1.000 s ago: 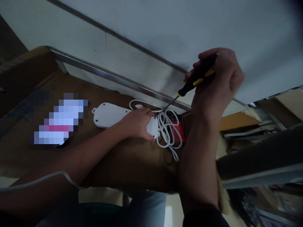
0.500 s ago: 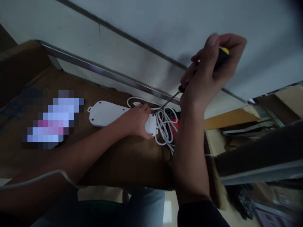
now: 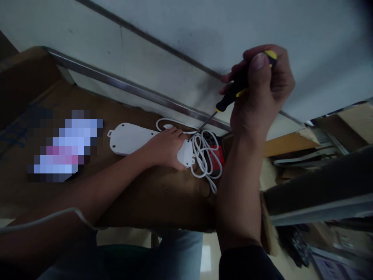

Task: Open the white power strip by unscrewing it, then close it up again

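Observation:
A white power strip (image 3: pixel 132 138) lies on the brown cardboard surface (image 3: pixel 140 206), its screw-holed side facing up. My left hand (image 3: pixel 170 146) is wrapped over it near its right end and grips it. My right hand (image 3: pixel 262 81) holds a black and yellow screwdriver (image 3: pixel 231 95), its thumb along the handle. The shaft slants down to the left, and its tip is at the screw hole by the strip's upper right corner. Whether the tip sits in the hole I cannot tell. A coiled white cord (image 3: pixel 201 155) lies beside that end.
Behind the cord is a red object (image 3: pixel 216 157), partly hidden. Several tiny screws (image 3: pixel 165 189) lie near the front. A blurred-out, bright rectangular thing (image 3: pixel 70 144) is at left. A pale wall with a metal strip (image 3: pixel 131 85) borders the back. Cardboard pieces (image 3: pixel 349 128) are at right.
My right hand has turned about the screwdriver, its fingers opening out more along the handle and the wrist shifting slightly right. My left hand and the power strip have stayed in place.

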`<action>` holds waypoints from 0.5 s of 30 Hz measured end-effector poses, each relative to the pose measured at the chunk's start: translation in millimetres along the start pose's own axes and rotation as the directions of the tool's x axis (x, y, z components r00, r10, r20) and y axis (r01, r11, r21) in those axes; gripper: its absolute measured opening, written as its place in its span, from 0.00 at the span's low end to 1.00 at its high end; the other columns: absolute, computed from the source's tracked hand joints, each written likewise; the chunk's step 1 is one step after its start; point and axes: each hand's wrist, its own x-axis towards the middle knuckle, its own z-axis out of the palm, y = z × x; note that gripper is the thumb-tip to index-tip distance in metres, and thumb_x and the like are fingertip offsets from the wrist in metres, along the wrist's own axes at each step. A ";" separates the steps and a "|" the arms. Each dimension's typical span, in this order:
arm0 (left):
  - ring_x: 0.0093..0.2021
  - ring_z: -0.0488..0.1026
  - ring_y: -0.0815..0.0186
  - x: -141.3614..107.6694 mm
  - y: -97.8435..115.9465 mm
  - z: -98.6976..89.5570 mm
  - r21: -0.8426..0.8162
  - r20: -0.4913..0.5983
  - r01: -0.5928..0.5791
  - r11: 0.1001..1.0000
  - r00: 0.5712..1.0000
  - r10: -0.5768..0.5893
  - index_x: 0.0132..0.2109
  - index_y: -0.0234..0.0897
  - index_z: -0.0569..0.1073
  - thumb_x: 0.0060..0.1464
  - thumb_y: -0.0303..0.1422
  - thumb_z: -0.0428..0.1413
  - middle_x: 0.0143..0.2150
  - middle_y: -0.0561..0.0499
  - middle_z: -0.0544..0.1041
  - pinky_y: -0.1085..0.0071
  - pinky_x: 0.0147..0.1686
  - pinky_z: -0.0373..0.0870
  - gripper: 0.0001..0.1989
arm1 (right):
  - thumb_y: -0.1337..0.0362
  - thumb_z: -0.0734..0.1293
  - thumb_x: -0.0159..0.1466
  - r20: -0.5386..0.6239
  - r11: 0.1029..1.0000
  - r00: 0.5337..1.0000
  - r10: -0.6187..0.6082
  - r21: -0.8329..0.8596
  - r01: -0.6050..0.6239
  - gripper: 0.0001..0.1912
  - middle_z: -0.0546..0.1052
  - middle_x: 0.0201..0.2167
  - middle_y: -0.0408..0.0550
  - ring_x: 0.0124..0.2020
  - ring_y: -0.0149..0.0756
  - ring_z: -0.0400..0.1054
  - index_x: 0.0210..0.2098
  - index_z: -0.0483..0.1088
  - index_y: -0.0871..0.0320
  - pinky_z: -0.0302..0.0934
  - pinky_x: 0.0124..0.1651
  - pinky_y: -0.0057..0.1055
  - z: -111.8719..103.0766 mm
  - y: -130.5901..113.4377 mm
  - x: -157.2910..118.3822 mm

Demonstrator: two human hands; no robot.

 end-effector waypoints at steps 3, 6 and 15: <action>0.58 0.71 0.44 0.6 0.4 -1.1 0.003 0.004 0.013 1.000 1.000 -0.013 0.62 0.30 0.71 0.43 0.59 0.68 0.58 0.35 0.76 0.55 0.63 0.65 0.48 | 0.52 0.76 0.64 -0.159 0.988 0.985 -0.068 -0.145 0.044 0.14 0.70 0.31 0.39 0.29 0.31 0.71 0.35 0.69 0.50 0.68 0.30 0.31 -2.0 3.3 0.4; 0.58 0.71 0.44 1.0 0.9 -2.3 0.005 0.015 0.017 1.000 1.000 -0.017 0.61 0.31 0.71 0.41 0.60 0.69 0.58 0.36 0.76 0.55 0.61 0.65 0.48 | 0.51 0.74 0.65 -0.261 0.968 0.963 -0.072 -0.250 0.005 0.20 0.67 0.36 0.40 0.46 0.36 0.76 0.33 0.60 0.51 0.74 0.38 0.30 -2.3 3.4 1.8; 0.59 0.70 0.43 1.9 1.3 -0.5 -0.005 0.011 0.046 0.999 0.999 -0.046 0.62 0.29 0.70 0.40 0.58 0.70 0.58 0.35 0.74 0.53 0.63 0.65 0.50 | 0.60 0.63 0.72 -0.252 0.965 0.955 -0.155 -0.245 0.092 0.14 0.62 0.29 0.43 0.34 0.32 0.68 0.29 0.58 0.50 0.75 0.47 0.32 37.2 -16.7 -1.4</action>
